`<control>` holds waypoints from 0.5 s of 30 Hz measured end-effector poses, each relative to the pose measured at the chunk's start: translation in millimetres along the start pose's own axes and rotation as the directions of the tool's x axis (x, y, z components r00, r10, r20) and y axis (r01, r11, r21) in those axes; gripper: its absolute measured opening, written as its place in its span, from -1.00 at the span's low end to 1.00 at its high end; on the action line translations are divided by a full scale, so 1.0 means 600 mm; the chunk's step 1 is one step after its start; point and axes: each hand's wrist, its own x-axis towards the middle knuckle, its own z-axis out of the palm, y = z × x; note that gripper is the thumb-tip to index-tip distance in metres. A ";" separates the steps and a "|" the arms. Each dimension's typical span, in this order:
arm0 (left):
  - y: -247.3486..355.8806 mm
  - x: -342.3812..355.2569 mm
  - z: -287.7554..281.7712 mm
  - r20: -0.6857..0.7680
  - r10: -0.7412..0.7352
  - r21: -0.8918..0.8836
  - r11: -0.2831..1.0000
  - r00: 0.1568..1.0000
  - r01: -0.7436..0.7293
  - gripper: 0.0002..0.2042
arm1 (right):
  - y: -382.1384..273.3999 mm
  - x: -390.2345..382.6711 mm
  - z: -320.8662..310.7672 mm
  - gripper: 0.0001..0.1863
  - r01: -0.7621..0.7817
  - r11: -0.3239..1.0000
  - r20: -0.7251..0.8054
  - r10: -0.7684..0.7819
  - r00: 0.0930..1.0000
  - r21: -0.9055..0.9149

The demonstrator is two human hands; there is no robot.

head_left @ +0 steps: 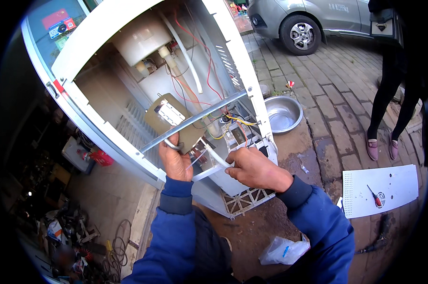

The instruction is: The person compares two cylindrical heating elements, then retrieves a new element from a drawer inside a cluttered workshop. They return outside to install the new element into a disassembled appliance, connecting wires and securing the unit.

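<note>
Left hand [175, 161] inside the opened white appliance cabinet [128, 23], fingers [171, 142] curled closed round a grey curved tube [172, 145] just under the metal crossbar [195, 119]. Right hand [254, 168], fingers pinching a white hose [217, 158] low in the cabinet. Steel bowl [283, 113] well beyond the fingers, on paving.

Out on the paving: steel bowl [283, 114] just beside the cabinet, white perforated panel [380, 190] lying flat, red-handled screwdriver [374, 195] on top. Crumpled plastic bag [283, 250] down low. Grey car [308, 19] parked behind; a bystander's legs [389, 109] at right.
</note>
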 end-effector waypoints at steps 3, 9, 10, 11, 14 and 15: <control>-0.009 -0.011 -0.026 -0.050 -0.132 0.001 0.991 0.990 0.132 -0.53 | -0.005 -0.002 0.004 -0.73 -0.002 1.000 0.016 0.002 1.000 -0.024; -0.036 0.042 -0.045 -0.011 -0.259 -0.147 0.956 0.966 0.255 -0.51 | -0.021 0.012 0.015 -0.74 0.017 0.995 -0.235 0.006 0.972 0.097; -0.050 0.055 -0.045 -0.049 -0.233 -0.133 0.965 0.971 0.225 -0.49 | -0.020 0.016 0.021 -0.74 0.018 0.997 -0.263 0.004 0.965 0.079; -0.053 0.057 -0.033 -0.052 -0.243 -0.162 0.959 0.969 0.232 -0.51 | -0.016 0.021 0.032 -0.74 0.020 0.998 -0.292 0.000 0.956 0.065; -0.061 0.053 -0.005 -0.057 -0.236 -0.202 0.954 0.970 0.221 -0.54 | -0.002 0.029 0.041 -0.75 0.001 1.000 -0.352 0.009 0.936 0.029; -0.059 0.047 -0.007 -0.019 -0.265 -0.162 0.952 0.964 0.258 -0.53 | 0.001 0.029 0.042 -0.75 -0.011 1.000 -0.365 0.016 0.931 0.018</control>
